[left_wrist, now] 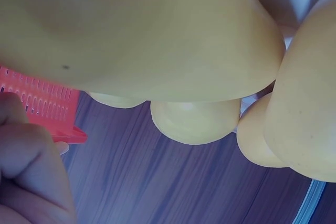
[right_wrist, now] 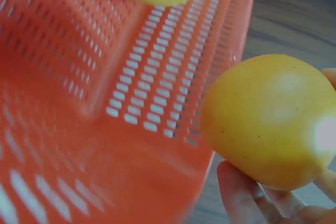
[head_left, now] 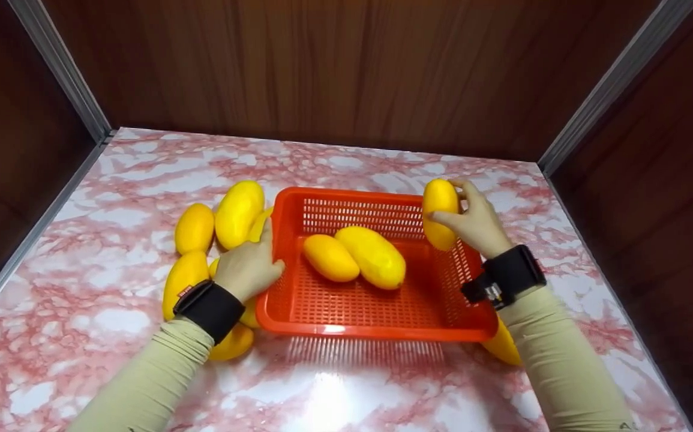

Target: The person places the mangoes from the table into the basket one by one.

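On a pink-and-white marbled counter (head_left: 112, 324) inside a dark wood-panelled booth, a cluster of loose yellow mangoes (head_left: 238, 213) lay at the left, just beside an orange perforated plastic basket (head_left: 376, 312). The person's left hand (head_left: 249, 268) rested among that cluster against the basket's left wall, fingers loosely bent; whether it gripped a fruit or only steadied the rim could not be told, and the left wrist view showed only mango skin pressed close to the lens. Inside the basket, two mangoes (head_left: 355, 257) lay side by side, touching. At the far right corner, the right hand (head_left: 478, 223) held one mango (head_left: 440, 213) upright above the basket's rim, thumb on its near face and fingers curled round its far side. The fruit looked smooth, firm and moderately heavy, likely a little slippery and prone to bruising, so a broad grip round its thick middle seemed safest. One more mango (head_left: 502, 347) showed under the right forearm, outside the basket.
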Available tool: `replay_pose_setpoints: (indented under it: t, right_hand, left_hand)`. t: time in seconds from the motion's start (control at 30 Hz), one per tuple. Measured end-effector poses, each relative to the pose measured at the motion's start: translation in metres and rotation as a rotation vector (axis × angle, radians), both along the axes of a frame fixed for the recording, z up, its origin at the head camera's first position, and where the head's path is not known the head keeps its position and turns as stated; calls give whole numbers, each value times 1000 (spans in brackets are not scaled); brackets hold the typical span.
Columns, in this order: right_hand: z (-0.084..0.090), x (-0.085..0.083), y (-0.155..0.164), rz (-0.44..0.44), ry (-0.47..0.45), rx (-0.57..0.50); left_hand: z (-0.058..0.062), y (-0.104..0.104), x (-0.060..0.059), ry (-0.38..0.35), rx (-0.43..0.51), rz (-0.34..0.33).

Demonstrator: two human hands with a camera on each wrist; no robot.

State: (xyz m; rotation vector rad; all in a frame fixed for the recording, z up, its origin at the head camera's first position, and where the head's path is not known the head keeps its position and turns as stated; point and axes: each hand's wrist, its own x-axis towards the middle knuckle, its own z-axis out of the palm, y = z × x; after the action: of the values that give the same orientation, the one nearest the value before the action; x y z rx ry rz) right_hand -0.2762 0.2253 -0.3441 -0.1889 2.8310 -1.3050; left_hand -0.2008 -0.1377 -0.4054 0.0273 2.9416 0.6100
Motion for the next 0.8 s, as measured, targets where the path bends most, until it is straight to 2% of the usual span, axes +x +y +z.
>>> replay_pose_setpoints:
  t: [0.23, 0.43, 0.8]
  right_hand:
    - [-19, -2, -16, -8, 65, -91]
    - [-29, -4, -22, -27, 130, -83]
    - [-43, -8, -24, -22, 109, -34]
  left_hand:
    - [-2, 0, 1, 3, 8, 12]
    - [-3, 1, 1, 21, -4, 10]
    - [-3, 0, 1, 28, -9, 8]
